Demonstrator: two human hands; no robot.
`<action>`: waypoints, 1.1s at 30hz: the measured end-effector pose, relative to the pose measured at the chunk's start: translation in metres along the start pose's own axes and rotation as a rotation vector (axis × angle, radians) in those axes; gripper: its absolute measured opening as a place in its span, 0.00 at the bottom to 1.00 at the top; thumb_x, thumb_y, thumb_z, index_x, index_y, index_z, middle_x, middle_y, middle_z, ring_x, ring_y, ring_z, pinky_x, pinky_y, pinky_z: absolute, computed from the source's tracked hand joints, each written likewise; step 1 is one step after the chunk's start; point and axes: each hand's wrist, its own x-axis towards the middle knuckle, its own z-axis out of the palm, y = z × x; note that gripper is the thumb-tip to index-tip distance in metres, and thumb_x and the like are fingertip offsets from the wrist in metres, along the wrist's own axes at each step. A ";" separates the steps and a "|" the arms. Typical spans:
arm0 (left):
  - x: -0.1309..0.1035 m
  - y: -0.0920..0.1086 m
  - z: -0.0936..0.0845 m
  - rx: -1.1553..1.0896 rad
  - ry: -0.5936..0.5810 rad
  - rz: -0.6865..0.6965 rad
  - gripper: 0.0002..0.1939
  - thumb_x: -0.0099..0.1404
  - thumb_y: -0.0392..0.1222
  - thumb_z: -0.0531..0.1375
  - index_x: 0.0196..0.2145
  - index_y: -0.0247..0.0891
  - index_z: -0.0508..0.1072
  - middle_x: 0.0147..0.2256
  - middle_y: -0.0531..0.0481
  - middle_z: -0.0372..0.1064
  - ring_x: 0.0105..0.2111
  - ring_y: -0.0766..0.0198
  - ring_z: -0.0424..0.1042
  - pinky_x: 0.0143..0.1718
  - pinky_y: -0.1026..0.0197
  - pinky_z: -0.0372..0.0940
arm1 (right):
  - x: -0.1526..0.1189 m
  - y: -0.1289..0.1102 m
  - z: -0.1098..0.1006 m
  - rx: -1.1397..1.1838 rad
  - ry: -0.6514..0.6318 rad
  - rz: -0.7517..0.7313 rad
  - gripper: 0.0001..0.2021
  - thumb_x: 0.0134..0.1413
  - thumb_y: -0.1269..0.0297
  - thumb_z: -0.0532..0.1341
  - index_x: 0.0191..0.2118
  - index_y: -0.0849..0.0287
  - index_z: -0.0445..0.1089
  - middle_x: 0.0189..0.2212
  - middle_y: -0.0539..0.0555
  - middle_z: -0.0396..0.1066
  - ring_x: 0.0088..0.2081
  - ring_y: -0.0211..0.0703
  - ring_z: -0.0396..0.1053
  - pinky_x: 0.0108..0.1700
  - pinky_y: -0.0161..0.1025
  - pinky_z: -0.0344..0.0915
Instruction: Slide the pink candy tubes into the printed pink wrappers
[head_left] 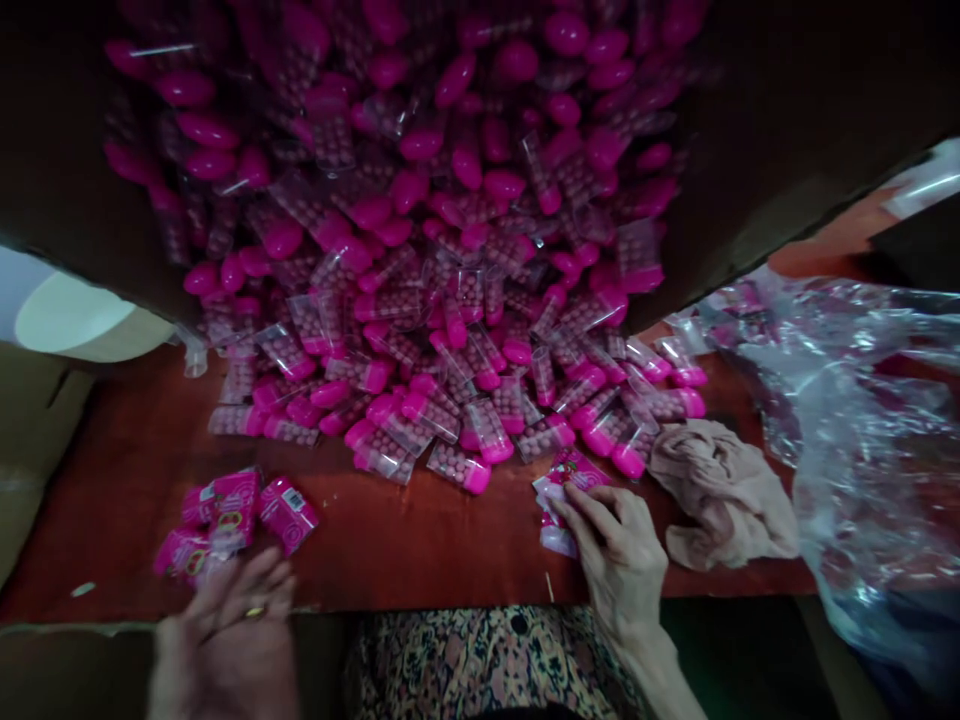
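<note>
Many clear containers with pink caps and small pale balls inside [480, 425] spill from a dark box onto the red table. Near the table's front edge, my right hand [619, 545] has its fingers closed on pink-and-white printed packaging [559, 530], just below the pile. My left hand [240, 630] is palm up at the lower left, slightly blurred, with its fingers apart and a ring on one. Just beyond its fingertips lie several pink printed packets [236, 508], with nothing visibly held in the palm.
The dark box [757, 120] rises over the table [420, 550]. A crumpled beige cloth [720, 490] lies right of the pile, beside clear plastic bags [870, 440]. A pale round container [82, 320] stands at the left. Patterned fabric [480, 660] shows below the edge.
</note>
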 end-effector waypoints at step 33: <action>-0.060 -0.038 0.122 -0.086 -0.661 -0.489 0.05 0.43 0.35 0.69 0.20 0.35 0.77 0.20 0.52 0.72 0.21 0.71 0.66 0.28 0.68 0.63 | 0.013 -0.071 0.002 0.643 -0.225 0.244 0.11 0.55 0.66 0.58 0.24 0.59 0.72 0.18 0.48 0.65 0.19 0.35 0.61 0.22 0.32 0.61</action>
